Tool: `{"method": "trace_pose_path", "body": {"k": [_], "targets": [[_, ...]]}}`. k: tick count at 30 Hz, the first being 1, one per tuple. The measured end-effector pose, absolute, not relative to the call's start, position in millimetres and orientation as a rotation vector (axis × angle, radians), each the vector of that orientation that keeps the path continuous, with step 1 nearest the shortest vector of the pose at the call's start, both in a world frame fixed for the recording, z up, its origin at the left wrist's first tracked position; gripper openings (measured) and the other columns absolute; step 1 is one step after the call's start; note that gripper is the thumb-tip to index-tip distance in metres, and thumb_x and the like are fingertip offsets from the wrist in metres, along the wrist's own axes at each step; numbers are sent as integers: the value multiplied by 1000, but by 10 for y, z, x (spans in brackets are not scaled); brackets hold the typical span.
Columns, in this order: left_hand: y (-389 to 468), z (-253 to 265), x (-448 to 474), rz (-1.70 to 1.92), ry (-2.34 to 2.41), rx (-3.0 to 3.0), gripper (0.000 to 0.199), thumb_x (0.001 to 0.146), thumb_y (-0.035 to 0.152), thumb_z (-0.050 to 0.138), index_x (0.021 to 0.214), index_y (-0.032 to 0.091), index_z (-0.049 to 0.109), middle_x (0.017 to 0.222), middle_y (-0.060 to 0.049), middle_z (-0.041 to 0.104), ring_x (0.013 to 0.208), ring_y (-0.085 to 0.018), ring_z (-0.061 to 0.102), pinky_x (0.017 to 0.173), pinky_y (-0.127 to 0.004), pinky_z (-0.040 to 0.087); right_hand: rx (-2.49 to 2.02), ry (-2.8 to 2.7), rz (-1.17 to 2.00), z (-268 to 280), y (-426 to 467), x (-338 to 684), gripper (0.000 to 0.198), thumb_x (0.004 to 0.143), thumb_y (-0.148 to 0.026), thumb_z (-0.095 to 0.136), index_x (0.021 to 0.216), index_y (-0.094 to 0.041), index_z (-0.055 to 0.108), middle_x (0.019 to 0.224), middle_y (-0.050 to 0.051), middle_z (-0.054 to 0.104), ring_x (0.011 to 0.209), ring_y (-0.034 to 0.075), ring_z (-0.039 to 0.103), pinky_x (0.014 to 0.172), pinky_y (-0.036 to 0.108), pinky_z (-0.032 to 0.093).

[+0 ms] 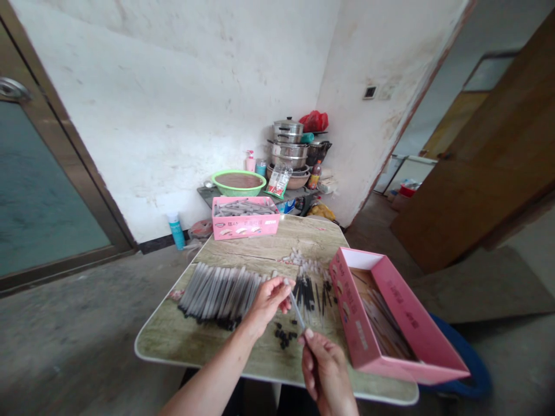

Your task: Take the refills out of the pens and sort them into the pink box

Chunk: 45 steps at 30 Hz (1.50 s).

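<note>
A translucent pen barrel [297,309] slants between my two hands. My left hand [269,299] has its fingers closed on the upper end, and my right hand [324,359] grips the lower end. To the left lies a long row of similar translucent barrels [223,289] with dark lower ends. Just behind the held barrel are black pen refills [307,293], with small whitish pieces [299,259] scattered farther back. Several small black plugs [284,338] lie loose on the table between my forearms.
On the table [260,245], a pink box [245,227] full of barrels stands at the back and a larger open pink box [359,329] at the right. Beyond are a green basin [238,188] and stacked steel pots [288,150]. A blue spray can [176,232] stands on the floor.
</note>
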<state>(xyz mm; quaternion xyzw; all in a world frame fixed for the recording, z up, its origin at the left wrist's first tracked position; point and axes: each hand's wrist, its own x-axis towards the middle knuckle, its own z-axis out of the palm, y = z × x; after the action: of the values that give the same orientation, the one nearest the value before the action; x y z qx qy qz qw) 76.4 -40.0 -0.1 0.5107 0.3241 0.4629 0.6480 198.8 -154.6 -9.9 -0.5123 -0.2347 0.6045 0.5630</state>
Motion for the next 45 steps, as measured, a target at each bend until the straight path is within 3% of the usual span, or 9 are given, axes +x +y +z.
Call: {"method": "trace_pose_path", "body": {"k": [5,12,16,20,25,30,32,37,45], "targets": [[-146,-98,570,920,1318,1723,47,93,43,38,124,12,56,71,-3,64,58,-15,60,54,-24,46,-1339,-790,1355,-238,-1526,1933,56,73,-69,63,75,-14,56,48,-2,56,30,9,49,25,14,25],[350,87,115,662,1668,2112,28,79,20,58,105,17,70,98,-14,71,100,-28,64,89,-37,44,-1411,-846,1251,-348,-1560,2151,54,74,-68,63,74,-14,55,50,-2,57,30,8,47,26,14,23],[306,7,136,470,1740,2230,23,79,19,58,98,16,72,97,-17,71,101,-31,64,89,-40,44,-1417,-864,1249,-372,-1581,2172,52,78,-65,61,76,-14,55,51,-2,57,31,8,47,27,15,22],[262,-66,167,382,1768,2286,31,82,21,59,111,18,68,105,-16,70,106,-31,62,90,-39,44,-1446,-875,1214,-413,-1567,2227,51,80,-64,57,75,-14,56,51,-1,56,31,8,45,28,16,22],[261,-36,204,374,1754,2308,32,81,23,61,112,20,68,106,-14,70,104,-29,63,88,-36,45,-1617,-1027,963,-409,-1448,2415,49,83,-61,53,60,-17,53,45,-1,52,31,10,44,32,20,26],[199,8,285,443,1695,2309,30,81,20,60,110,19,68,105,-14,70,99,-28,64,85,-36,45,-1842,-1360,476,-367,-1303,2540,33,87,-43,50,82,-16,69,64,7,69,56,22,65,54,27,45],[142,3,378,481,1628,2315,28,83,22,60,110,21,68,103,-11,70,97,-25,64,84,-33,44,-1883,-1407,395,-376,-1242,2523,28,85,-38,52,81,-17,70,73,10,72,68,25,68,61,29,45],[13,-91,805,484,1425,2324,20,83,20,59,98,23,71,98,-5,71,92,-18,65,83,-25,44,-1968,-1463,306,-388,-1095,2351,24,86,-32,51,79,-18,70,71,11,72,66,24,68,55,27,39],[195,-194,1330,296,1531,2271,25,79,20,58,100,14,70,103,-17,70,99,-26,65,83,-32,47,-1946,-1565,106,240,-1240,2610,30,90,-39,48,92,-19,71,81,10,74,71,22,69,62,26,43]]}}
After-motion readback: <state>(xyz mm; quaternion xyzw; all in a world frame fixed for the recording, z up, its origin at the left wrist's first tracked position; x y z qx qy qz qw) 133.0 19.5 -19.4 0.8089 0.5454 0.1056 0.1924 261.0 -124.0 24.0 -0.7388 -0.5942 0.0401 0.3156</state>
